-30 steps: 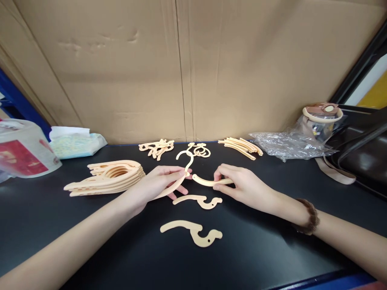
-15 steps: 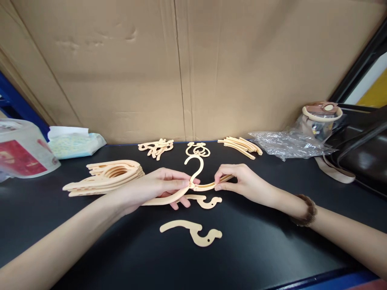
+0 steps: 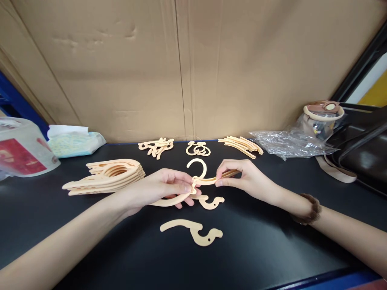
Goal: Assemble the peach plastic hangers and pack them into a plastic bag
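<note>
Pinching a curved beige plastic strip [image 3: 173, 201] in left hand's [image 3: 169, 186] fingers, grooved beige plastic strip [image 3: 207, 182] in right hand's [image 3: 242, 176], outer ends hidden

Left hand [image 3: 165, 186] holds a hanger piece [image 3: 173, 201] — right hand [image 3: 248, 179], at its three o'clock, pinches a strip [image 3: 208, 182].

Hanger stack [image 3: 93, 182], left of centre; tissues [image 3: 74, 144], behind it; hooks [image 3: 198, 152], mid-frame; bars [image 3: 237, 143], to their right; loose piece [image 3: 199, 239], lower centre.

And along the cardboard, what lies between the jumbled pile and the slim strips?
In the head view, a small group of hook-shaped pieces lies between the jumbled pile and the slim strips.
</note>
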`<action>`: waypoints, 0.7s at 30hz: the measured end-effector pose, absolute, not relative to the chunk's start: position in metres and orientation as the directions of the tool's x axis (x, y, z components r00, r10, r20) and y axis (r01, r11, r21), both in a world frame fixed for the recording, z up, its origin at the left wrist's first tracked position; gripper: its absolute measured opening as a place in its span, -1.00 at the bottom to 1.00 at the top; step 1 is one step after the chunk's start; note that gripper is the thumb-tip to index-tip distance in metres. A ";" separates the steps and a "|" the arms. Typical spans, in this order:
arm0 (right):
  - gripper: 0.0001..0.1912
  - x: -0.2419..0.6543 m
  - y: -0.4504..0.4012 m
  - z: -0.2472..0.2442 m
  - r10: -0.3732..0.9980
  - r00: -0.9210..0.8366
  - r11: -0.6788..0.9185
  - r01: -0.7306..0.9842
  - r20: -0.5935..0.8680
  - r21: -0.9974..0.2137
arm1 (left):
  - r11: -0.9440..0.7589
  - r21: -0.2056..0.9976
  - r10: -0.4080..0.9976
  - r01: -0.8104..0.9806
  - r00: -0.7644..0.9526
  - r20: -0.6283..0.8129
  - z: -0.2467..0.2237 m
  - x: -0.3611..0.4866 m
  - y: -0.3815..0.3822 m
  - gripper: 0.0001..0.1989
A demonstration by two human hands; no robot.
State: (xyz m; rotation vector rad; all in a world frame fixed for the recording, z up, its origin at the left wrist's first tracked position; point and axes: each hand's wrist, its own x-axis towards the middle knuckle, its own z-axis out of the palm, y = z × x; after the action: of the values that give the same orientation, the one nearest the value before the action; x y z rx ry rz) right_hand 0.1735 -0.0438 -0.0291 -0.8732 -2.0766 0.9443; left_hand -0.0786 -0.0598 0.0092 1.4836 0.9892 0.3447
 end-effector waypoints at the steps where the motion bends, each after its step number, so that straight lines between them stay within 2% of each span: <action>1: -0.87 0.174 -0.044 -0.028 0.785 -0.539 0.511 0.286 0.305 -0.810 | 0.133 0.924 0.741 0.359 0.583 -0.333 0.009 -0.078 -0.060 -0.84; 8: -0.79 0.177 -0.040 -0.027 0.776 -0.567 0.533 0.355 0.276 -0.768 | 0.145 0.934 0.788 0.326 0.533 -0.308 0.011 -0.079 -0.059 -0.80; 21: -0.85 0.178 -0.042 -0.026 0.747 -0.620 0.522 0.325 0.239 -0.789 | 0.066 0.921 0.706 0.385 0.634 -0.316 0.012 -0.081 -0.060 -0.80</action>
State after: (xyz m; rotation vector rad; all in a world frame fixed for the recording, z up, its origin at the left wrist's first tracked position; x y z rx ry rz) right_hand 0.1778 -0.0420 -0.0259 -0.8694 -2.1961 0.9728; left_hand -0.0809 -0.0604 0.0116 1.5497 0.9403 0.3060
